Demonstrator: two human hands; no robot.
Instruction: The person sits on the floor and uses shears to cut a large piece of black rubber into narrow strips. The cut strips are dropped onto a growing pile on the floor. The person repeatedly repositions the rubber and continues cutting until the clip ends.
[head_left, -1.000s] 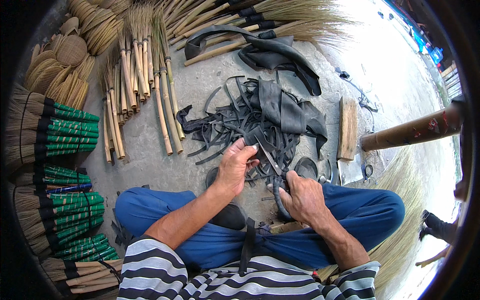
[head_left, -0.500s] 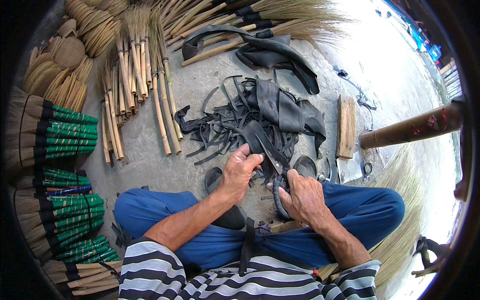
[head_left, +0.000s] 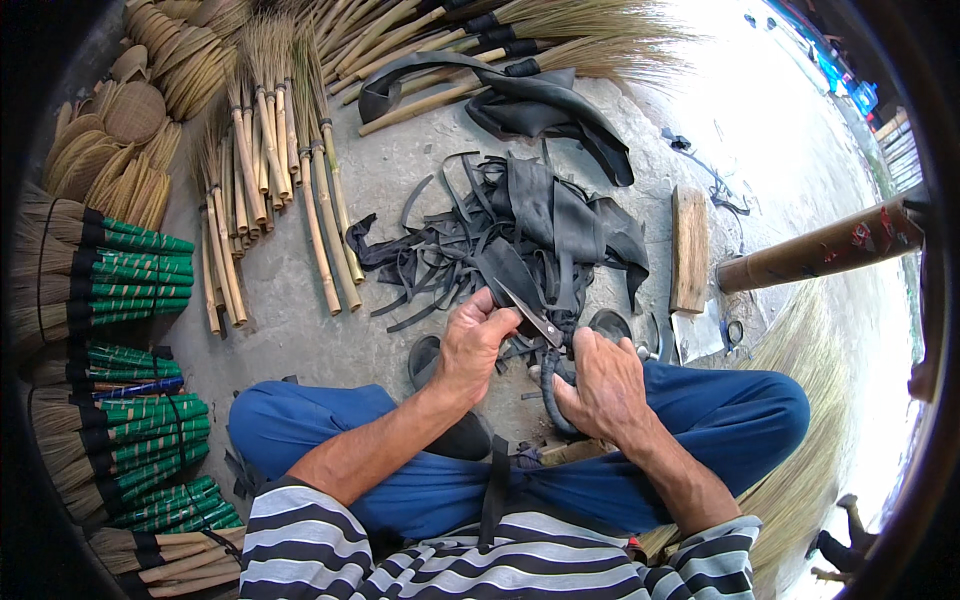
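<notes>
My left hand (head_left: 470, 345) pinches the edge of a flat black rubber piece (head_left: 508, 268) between thumb and fingers. Wrapped around the dark, bound handles of a pair of scissors (head_left: 541, 324) is my right hand (head_left: 603, 385). The metal blades point up and left and lie against the rubber close to my left thumb. Part of the handles is hidden under my right fingers. Just beyond both hands spreads a tangled heap of black rubber strips (head_left: 440, 255), with wider rubber sheets (head_left: 555, 210) on top.
Bamboo-handled brooms (head_left: 318, 225) lie ahead; green-wrapped brooms (head_left: 150, 275) are stacked at left, near woven fans (head_left: 135, 110). A long rubber sheet (head_left: 590, 125) rests at the back. To the right are a wood block (head_left: 690, 250), a brown pole (head_left: 820, 250) and loose straw (head_left: 800, 400).
The scissors' blades look more closed along the rubber, and my right hand has shifted slightly. My left hand keeps its pinch in nearly the same place.
</notes>
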